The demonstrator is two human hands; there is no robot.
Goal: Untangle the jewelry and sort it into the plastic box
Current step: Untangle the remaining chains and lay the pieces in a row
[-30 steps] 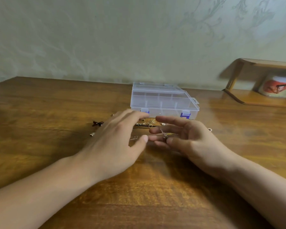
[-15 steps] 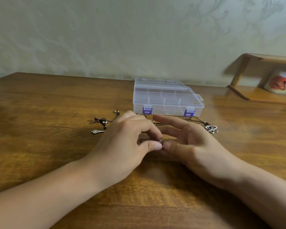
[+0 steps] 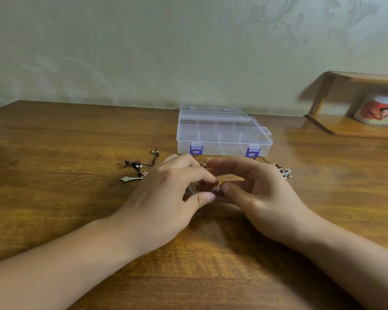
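Jewelry, a small gold ring (image 3: 221, 183) tangled with chain, is being pinched between left hand (image 3: 166, 198) and right hand (image 3: 260, 195) above the wooden surface (image 3: 54, 198), near the closed plastic box (image 3: 222, 133). No writing is being shown legibly.

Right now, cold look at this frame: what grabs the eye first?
The two hands meeting mid-table: the left hand and right hand both pinch a small gold ring tangled with darker jewelry. Just behind them sits the clear plastic box, lid closed with its purple latches down. A dark cord necklace with a silver pendant lies loose on the wooden table, left of the hands.
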